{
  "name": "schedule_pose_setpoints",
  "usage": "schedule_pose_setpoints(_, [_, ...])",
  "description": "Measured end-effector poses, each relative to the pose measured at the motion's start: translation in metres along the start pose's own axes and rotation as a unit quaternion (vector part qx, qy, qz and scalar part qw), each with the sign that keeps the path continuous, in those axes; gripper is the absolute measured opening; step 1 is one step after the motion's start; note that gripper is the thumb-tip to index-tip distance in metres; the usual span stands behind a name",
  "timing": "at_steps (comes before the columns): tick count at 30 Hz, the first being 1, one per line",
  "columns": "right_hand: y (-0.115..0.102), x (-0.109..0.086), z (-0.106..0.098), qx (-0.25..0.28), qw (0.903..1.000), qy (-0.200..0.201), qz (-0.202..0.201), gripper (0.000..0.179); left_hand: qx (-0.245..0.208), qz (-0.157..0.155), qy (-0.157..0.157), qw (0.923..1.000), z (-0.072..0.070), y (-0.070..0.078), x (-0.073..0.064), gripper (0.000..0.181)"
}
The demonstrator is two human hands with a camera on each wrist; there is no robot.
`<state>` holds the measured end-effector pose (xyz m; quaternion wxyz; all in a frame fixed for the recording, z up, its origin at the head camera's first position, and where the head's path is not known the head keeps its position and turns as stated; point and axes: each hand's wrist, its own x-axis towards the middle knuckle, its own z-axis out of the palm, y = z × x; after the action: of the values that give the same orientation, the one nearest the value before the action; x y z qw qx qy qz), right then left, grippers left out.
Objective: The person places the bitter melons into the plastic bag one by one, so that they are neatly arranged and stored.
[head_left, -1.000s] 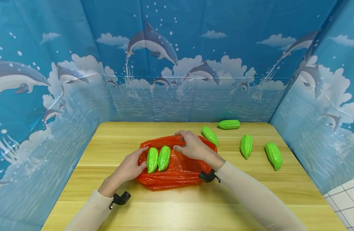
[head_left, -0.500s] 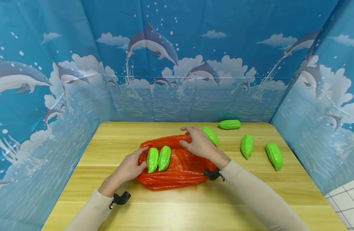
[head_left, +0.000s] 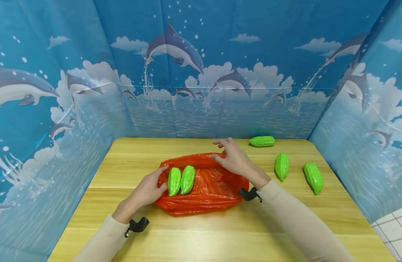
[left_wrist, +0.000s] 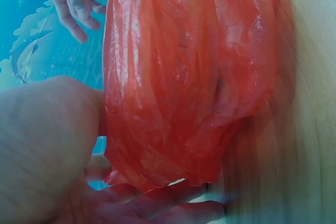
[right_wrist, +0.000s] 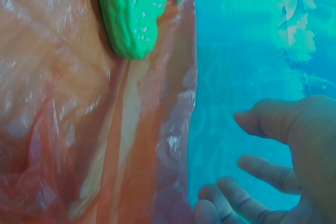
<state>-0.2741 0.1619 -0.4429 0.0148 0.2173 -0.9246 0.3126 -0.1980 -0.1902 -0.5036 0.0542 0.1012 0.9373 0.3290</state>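
Observation:
A red plastic bag [head_left: 204, 203] lies with its mouth spread wide on the wooden table. Two bright green, ridged bitter melons [head_left: 187, 180] lie side by side in its left part. My left hand [head_left: 148, 189] holds the bag's left edge, its thumb inside the rim; in the left wrist view its fingers [left_wrist: 173, 200] lie along the outside. Above the bag's far right rim hovers my right hand [head_left: 235, 158], fingers loosely bent and holding nothing. Another bitter melon [head_left: 245, 154] is mostly hidden behind it.
To the right lie more bitter melons: one [head_left: 261, 141] at the table's back edge, one [head_left: 282, 166] in front of it, and one [head_left: 314, 177] further right. A blue dolphin-print curtain [head_left: 201, 109] borders the table [head_left: 194, 240] behind and at both sides.
My right hand has shifted right and slightly away from me along the bag's far rim, now covering most of the melon behind it. My left hand has stayed in place.

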Motion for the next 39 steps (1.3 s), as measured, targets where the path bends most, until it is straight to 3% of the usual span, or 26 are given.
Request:
schedule_pose_setpoints(7, [0.014, -0.001, -0.008, 0.006, 0.9999, -0.003, 0.015, 0.056, -0.013, -0.007, -0.005, 0.9999, -0.001, 0.000, -0.001, 0.077])
schedule_pose_setpoints(20, [0.037, 0.003, -0.027, -0.007, 0.9999, 0.005, 0.013, 0.051, 0.023, 0.023, 0.034, 0.9989, -0.001, 0.004, -0.004, 0.074])
schedule_pose_setpoints(30, [0.071, 0.004, -0.038, 0.008, 0.9993, -0.005, 0.036, 0.051, 0.066, 0.060, 0.072, 0.9934, -0.004, 0.010, -0.004, 0.071])
schedule_pose_setpoints(39, [0.105, 0.007, -0.042, 0.025, 0.9976, -0.042, 0.049, 0.053, 0.058, 0.055, 0.069, 0.9945, -0.003, 0.008, -0.004, 0.068])
